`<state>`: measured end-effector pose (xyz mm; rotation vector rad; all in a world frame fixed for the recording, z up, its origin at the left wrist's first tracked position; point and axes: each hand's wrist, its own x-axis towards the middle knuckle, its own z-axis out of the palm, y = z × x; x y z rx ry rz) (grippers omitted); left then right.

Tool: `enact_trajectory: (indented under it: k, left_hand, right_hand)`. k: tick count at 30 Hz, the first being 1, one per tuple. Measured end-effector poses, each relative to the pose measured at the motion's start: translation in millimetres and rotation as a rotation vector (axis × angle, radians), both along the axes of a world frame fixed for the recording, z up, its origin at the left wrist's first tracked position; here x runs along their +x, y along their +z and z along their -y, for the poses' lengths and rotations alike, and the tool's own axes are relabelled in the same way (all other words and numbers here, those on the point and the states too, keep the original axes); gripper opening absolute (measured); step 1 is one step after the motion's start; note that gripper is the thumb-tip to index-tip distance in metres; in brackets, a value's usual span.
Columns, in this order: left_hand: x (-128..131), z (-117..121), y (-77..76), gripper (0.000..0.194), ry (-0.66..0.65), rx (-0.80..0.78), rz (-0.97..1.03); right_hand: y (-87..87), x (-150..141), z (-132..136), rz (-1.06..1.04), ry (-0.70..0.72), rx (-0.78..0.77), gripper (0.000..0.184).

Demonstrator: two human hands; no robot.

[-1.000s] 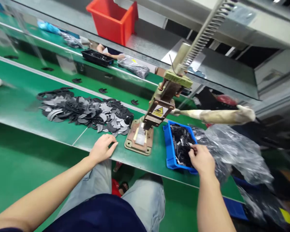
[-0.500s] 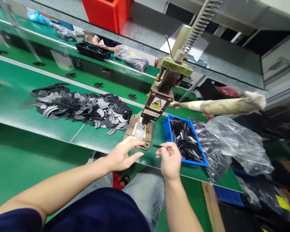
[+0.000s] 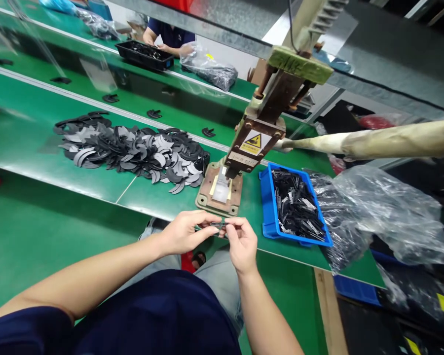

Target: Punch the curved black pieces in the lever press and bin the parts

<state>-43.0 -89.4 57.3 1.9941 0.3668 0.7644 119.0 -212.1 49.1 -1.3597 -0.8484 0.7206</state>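
Note:
A small dark strip-like part [image 3: 219, 225] lies between my fingertips, just in front of the press base. My left hand [image 3: 187, 230] pinches its left end, while my right hand [image 3: 241, 242] grips the right end between thumb and fingers. Beyond them stands the hand press [image 3: 254, 140], with a pale block [image 3: 221, 190] on its base. To the right sits a blue bin [image 3: 268, 212] full of thin black parts [image 3: 296, 204]. Left of the press, many curved black and grey pieces [image 3: 133, 153] are heaped on the green bench [image 3: 148, 199].
The press's long wrapped lever [image 3: 377, 140] reaches out to the right. Clear plastic bags [image 3: 392, 212] lie beside the bin. Several curved pieces rest on the green strip behind the bench. Across it, a person [image 3: 172, 37] works at a black tray [image 3: 144, 55].
My right hand has moved left with the dark part and met my left hand, which now pinches it too. The camera view has shifted, tilting lower.

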Motion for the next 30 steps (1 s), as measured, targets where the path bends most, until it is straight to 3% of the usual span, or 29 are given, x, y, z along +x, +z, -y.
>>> enact_trajectory:
  k: [14, 18, 20, 24, 26, 27, 29, 30]
  left_hand:
    - [-8.7, -0.7, 2.6, 0.022, -0.045, 0.083, 0.054]
    - [-6.9, -17.6, 2.3, 0.017, -0.078, 0.205, 0.1]
    - [-2.6, -35.9, -0.6, 0.014, -0.033, 0.264, 0.079]
    - [17.8, -85.0, -7.7, 0.018, 0.121, 0.369, -0.029]
    - [33.3, -106.7, -10.2, 0.021, 0.151, 0.437, -0.094]
    - [41.6, -115.1, -11.2, 0.022, 0.155, 0.474, -0.127]
    - [57.4, -126.4, -13.0, 0.023, 0.148, 0.543, -0.195]
    - [64.3, -129.6, -13.8, 0.023, 0.139, 0.575, -0.226]
  right_hand:
    - [-8.8, -8.9, 5.5, 0.065, -0.011, 0.034, 0.018]
    - [-4.9, -4.8, 3.9, 0.156, 0.004, 0.032, 0.018]
    - [3.9, 8.4, 2.8, 0.23, -0.008, 0.045, 0.019]
    - [48.1, 59.3, -7.7, 0.387, -0.184, 0.165, 0.028]
    - [85.6, 85.2, -20.2, 0.447, -0.318, 0.311, 0.037]
    - [107.2, 95.1, -27.8, 0.479, -0.421, 0.48, 0.04]
    - [152.0, 106.2, -43.2, 0.5, -0.451, 0.643, 0.047]
    - [172.9, 107.6, -50.0, 0.491, -0.396, 0.741, 0.049]
